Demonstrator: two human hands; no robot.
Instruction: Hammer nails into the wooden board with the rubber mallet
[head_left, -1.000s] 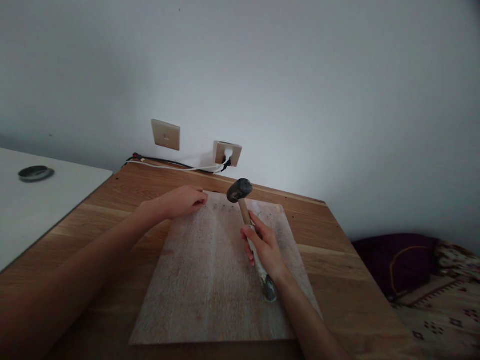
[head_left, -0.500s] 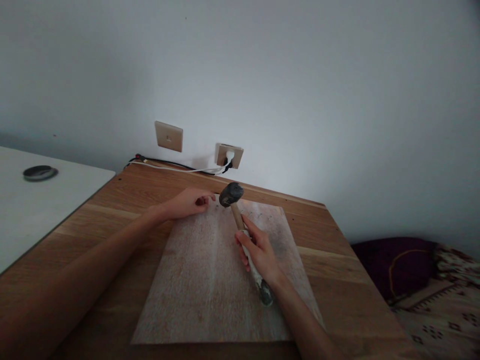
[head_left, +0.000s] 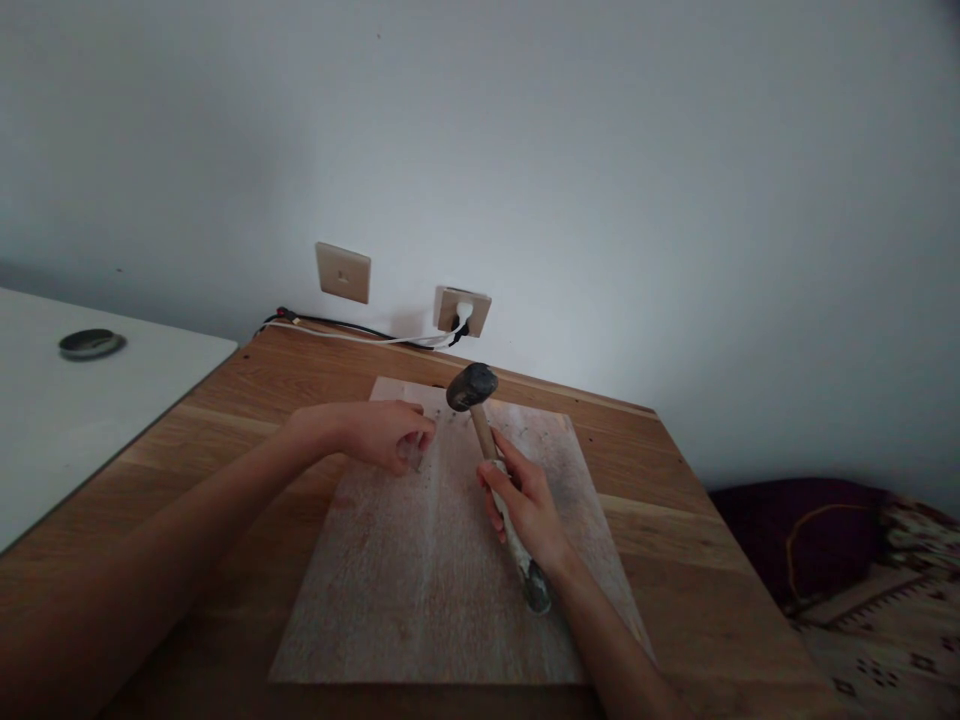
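In my right hand (head_left: 521,500) is a hammer (head_left: 487,440), its dark head up and its worn wooden handle slanting down toward me. The head hovers over the far part of a pale, scuffed wooden board (head_left: 420,600). My left hand (head_left: 386,435) is over the board's far left part, thumb and fingers curled together. Something small and thin seems to be at its fingertips, too small to name. Several tiny dark specks, perhaps nails or holes, dot the board between the left hand and the hammer head.
Beneath the board is a brown wooden tabletop (head_left: 675,560) against a white wall. Cables (head_left: 360,337) run along its back edge to a wall socket (head_left: 463,312). A white surface (head_left: 75,420) with a round dark object (head_left: 91,344) adjoins at left; patterned fabric (head_left: 877,640) lies at right.
My left hand has drawn back from the board's far edge toward me, uncovering the far left corner. The hammer stays in my right hand, nearly still. The view has shifted slightly.
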